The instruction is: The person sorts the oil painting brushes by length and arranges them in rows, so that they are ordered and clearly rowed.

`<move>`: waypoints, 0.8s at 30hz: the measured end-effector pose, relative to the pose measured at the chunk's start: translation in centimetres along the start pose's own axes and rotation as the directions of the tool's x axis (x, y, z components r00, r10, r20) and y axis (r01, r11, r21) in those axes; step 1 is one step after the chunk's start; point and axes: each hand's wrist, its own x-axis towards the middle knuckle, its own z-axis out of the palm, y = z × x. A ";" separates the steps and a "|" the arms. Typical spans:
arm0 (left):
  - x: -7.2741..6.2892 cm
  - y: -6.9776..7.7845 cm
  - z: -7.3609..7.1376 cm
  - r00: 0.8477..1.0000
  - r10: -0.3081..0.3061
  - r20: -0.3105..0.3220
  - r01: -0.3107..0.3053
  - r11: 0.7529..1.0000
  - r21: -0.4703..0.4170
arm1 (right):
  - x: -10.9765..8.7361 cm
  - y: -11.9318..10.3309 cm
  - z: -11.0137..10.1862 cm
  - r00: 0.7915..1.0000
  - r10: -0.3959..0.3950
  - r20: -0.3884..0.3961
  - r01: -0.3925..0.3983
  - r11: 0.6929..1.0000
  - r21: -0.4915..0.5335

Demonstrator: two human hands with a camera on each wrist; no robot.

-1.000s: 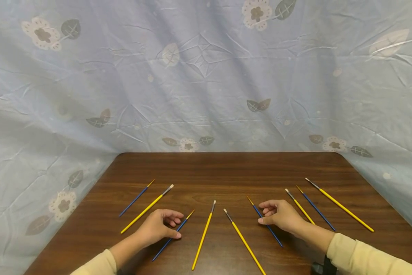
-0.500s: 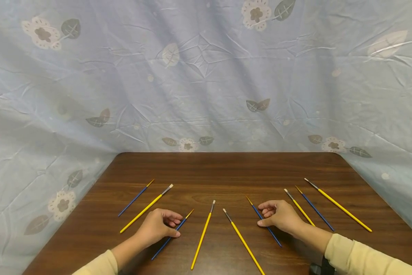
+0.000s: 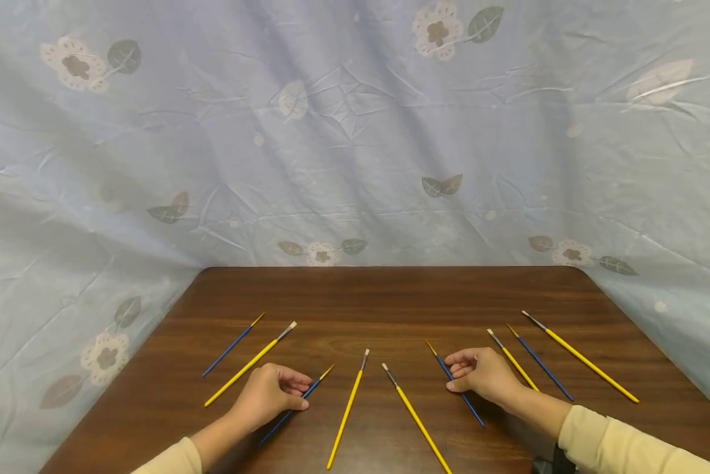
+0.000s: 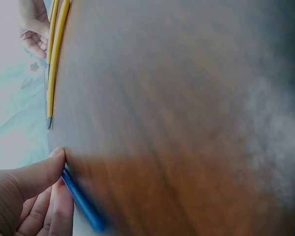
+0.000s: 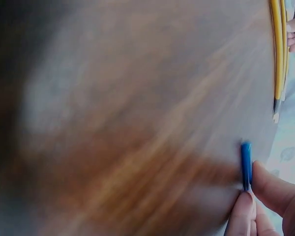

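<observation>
My left hand (image 3: 270, 395) pinches a thin blue paintbrush (image 3: 278, 426) by its handle, between thumb and fingers. In the left wrist view the blue handle (image 4: 83, 202) slants down from the fingertips. To the right, my right hand (image 3: 487, 376) holds another blue paintbrush (image 3: 472, 409) between thumb and fingers. Part of its handle (image 5: 246, 164) stands beside the thumb in the right wrist view. Both brushes point their golden tips away from me, low over the table. Two yellow paintbrushes, a left one (image 3: 346, 421) and a right one (image 3: 417, 421), lie between the hands.
Left of my left hand lie a blue paintbrush (image 3: 229, 349) and a yellow paintbrush (image 3: 245, 368). Beyond my right hand rest a short-looking yellow paintbrush (image 3: 515, 361), a blue one (image 3: 545, 365) and a long yellow one (image 3: 592, 364). A floral curtain (image 3: 355, 164) surrounds the brown table (image 3: 384, 289).
The near end of the left blue brush has risen slightly, and the right blue brush has shifted a little in the fingers' hold. Both hands stay nearly in place; the head view tilts slightly.
</observation>
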 end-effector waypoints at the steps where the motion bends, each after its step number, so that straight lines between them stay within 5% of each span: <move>1: 0.0 -0.1 0.0 1.000 0.000 -0.001 0.000 1.000 0.000 | 0.0 0.0 0.0 1.000 -0.001 0.010 0.001 1.000 0.013; 9: 0.1 -0.2 0.1 1.000 0.001 -0.017 -0.001 1.000 -0.012 | -0.1 0.0 -0.2 0.999 0.003 0.034 -0.004 0.999 0.048; 19: 0.4 -0.3 -0.2 0.995 -0.094 0.043 0.101 0.977 -0.186 | 0.1 -0.1 -0.4 0.996 0.069 0.054 -0.073 0.995 0.073; 24: 0.9 0.3 -0.4 0.992 -0.115 0.051 0.122 0.975 -0.185 | 0.5 -0.7 -0.7 0.996 0.076 0.054 -0.079 0.994 0.069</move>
